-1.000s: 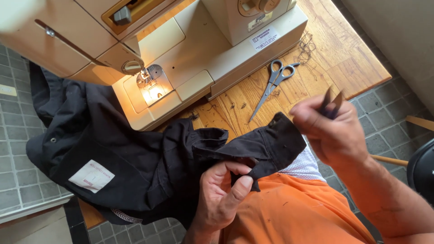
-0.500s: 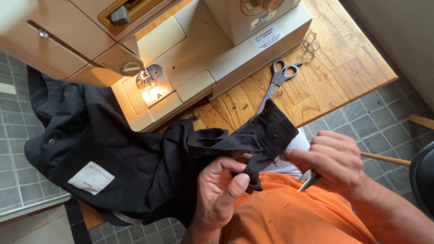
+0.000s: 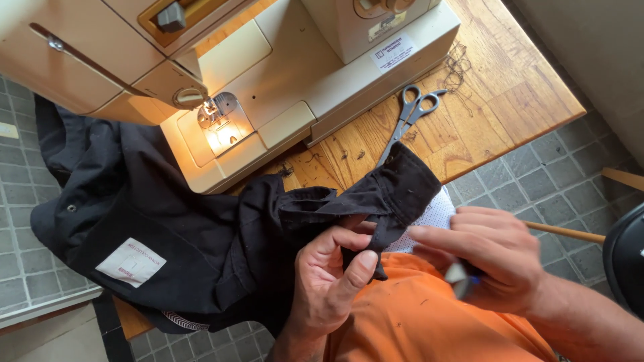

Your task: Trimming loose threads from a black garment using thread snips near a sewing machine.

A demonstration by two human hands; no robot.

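Head view. Grey square floor tiles (image 3: 550,201) surround a wooden counter (image 3: 510,100) of warm, planked grain, its top scattered with loose dark thread near the far edge. On the counter stands a cream sewing machine (image 3: 282,74) with its needle lamp lit over the metal plate; a rectangular white label with dark print (image 3: 394,51) sits on the front of the machine base, tilted with the body. Grey-handled scissors (image 3: 409,117) lie on the wood just beside the machine, blades pointing toward the person.

A black garment (image 3: 154,208) drapes from the counter's near edge over the lap, one end reaching up beside the scissors' tips. A white rectangular cloth label with faint red marks (image 3: 131,263) is sewn on its lower left part, lying slightly askew.

Left hand (image 3: 329,281): thumb and forefinger pressed together, pinching a folded black edge of the garment. Right hand (image 3: 493,258): fingers curled around a small tool (image 3: 459,278), blurred, with a pale tip and a blue part; its kind cannot be told. Below both lies orange clothing (image 3: 416,322), and white dotted fabric (image 3: 433,218) shows under the garment's end.
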